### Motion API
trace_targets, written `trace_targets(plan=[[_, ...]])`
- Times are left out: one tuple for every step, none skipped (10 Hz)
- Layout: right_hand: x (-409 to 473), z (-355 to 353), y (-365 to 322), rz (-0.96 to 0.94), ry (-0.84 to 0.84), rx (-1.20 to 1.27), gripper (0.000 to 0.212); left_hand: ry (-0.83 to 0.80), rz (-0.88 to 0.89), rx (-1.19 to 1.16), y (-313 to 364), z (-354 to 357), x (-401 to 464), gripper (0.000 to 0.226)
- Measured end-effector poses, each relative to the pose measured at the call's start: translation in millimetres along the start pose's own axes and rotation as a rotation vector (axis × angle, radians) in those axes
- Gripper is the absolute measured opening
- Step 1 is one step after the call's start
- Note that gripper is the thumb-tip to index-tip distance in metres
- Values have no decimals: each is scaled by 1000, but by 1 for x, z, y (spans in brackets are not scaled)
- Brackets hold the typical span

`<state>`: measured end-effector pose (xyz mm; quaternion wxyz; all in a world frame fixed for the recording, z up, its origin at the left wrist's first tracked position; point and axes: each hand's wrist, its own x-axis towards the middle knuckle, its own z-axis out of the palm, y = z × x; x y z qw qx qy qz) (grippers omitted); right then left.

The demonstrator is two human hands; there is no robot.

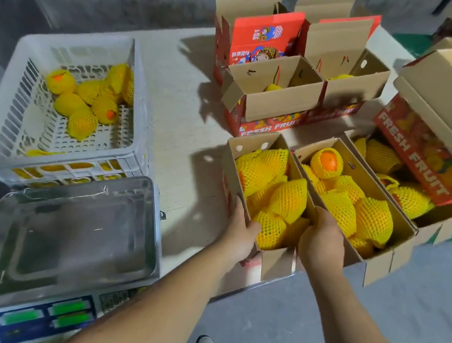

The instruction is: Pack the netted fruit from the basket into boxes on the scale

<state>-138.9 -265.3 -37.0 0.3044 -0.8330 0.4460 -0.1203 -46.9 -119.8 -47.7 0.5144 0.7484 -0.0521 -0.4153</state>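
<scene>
Our left hand point(239, 228) and right hand point(322, 242) grip the full box point(278, 259) by its walls, likely to shift it; the scale point(75, 232) is bare.

Pale table point(179, 120) carries a white slatted basket point(138, 113) at left, a steel-pan scale point(74, 235) at near left, and open cardboard boxes point(279, 102) grouped at centre and right, several touching.

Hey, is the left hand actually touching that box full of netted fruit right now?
Touching. The head view shows the left hand gripping the full box by its left wall, fingers outside and thumb over the rim, while the right hand holds the opposite wall.
</scene>
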Motion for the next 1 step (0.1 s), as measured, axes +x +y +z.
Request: trace_targets(plan=[[-11, 16, -12, 119, -50, -159, 56, -76, 21, -75, -10, -17, -4, 78]])
